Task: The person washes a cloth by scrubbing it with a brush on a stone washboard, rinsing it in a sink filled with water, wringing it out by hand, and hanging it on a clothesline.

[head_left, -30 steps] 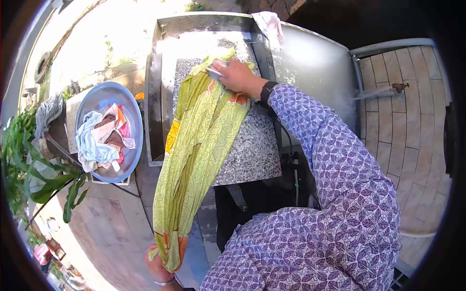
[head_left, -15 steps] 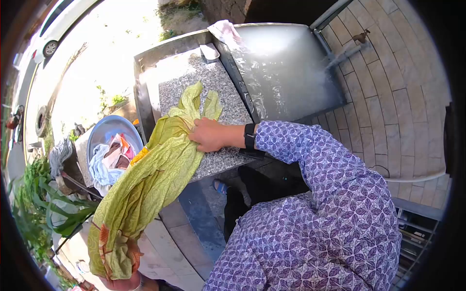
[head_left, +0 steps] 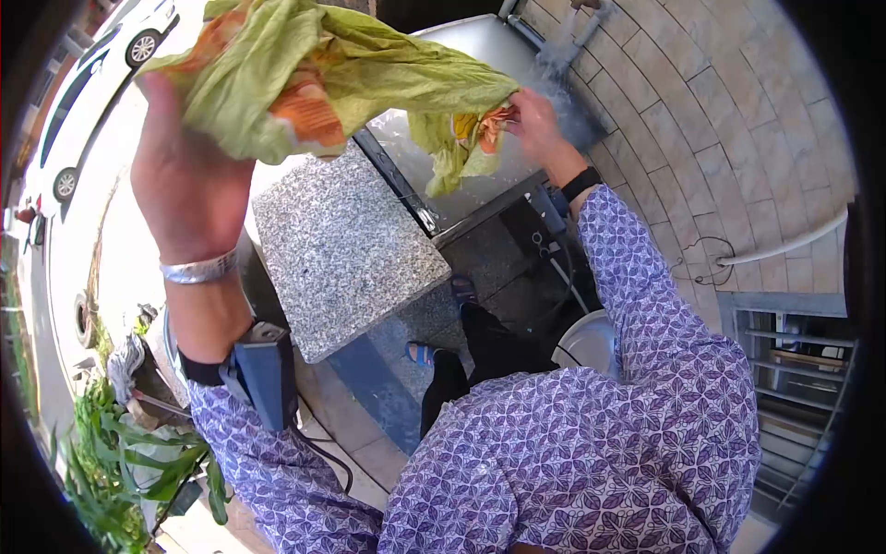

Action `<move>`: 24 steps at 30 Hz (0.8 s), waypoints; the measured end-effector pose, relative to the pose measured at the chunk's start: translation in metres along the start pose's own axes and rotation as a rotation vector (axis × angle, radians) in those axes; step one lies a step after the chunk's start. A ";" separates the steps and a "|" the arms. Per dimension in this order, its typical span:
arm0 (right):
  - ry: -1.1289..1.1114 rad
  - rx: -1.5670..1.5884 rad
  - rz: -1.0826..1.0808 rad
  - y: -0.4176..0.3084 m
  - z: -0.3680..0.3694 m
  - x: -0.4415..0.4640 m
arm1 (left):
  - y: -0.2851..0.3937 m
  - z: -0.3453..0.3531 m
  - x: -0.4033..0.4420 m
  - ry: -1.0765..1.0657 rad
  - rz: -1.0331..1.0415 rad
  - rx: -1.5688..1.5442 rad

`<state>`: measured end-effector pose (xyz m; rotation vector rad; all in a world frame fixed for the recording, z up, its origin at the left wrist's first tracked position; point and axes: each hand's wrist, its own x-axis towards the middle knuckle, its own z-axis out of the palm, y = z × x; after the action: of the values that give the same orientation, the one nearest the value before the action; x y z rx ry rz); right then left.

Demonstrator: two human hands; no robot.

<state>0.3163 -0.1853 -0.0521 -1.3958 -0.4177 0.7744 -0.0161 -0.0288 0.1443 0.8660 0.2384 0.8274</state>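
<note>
A long yellow-green cloth [head_left: 388, 69] with orange patterned parts is stretched in the air between my hands, above the sink area. My left hand [head_left: 194, 189], raised at the upper left, supports the bunched end; the thumb shows at its edge and the other fingers are mostly covered by fabric. At the other end, my right hand [head_left: 540, 129] pinches the cloth near an orange and yellow part, and a loose piece hangs below. Under the cloth lie a speckled granite slab [head_left: 341, 249] and a water-filled basin [head_left: 475, 189], both partly hidden by it.
Water runs from a tap [head_left: 583, 4] at the basin's far corner. A round pale container [head_left: 591, 343] stands low beside my right sleeve. Plants [head_left: 138, 452] and a mop head [head_left: 125, 365] are at the left. A barred rack [head_left: 798, 369] is at the right.
The cloth has come up off the granite slab and now spans the air. My left hand rose from the lower left to the upper left; my right hand moved right, over the basin.
</note>
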 end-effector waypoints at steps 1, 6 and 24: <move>0.101 -0.170 0.034 0.015 -0.029 0.016 | -0.036 -0.009 0.028 -0.047 -0.075 0.069; 0.141 -1.001 -0.021 0.103 -0.144 0.053 | -0.192 -0.047 0.079 0.410 -0.355 0.770; -0.790 -1.680 0.281 0.151 -0.155 0.109 | -0.488 -0.046 0.092 -0.564 -0.780 1.913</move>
<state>0.4613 -0.2211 -0.2425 -2.6592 -1.7932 1.2636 0.2894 -0.1146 -0.2410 2.4597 0.8245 -0.7099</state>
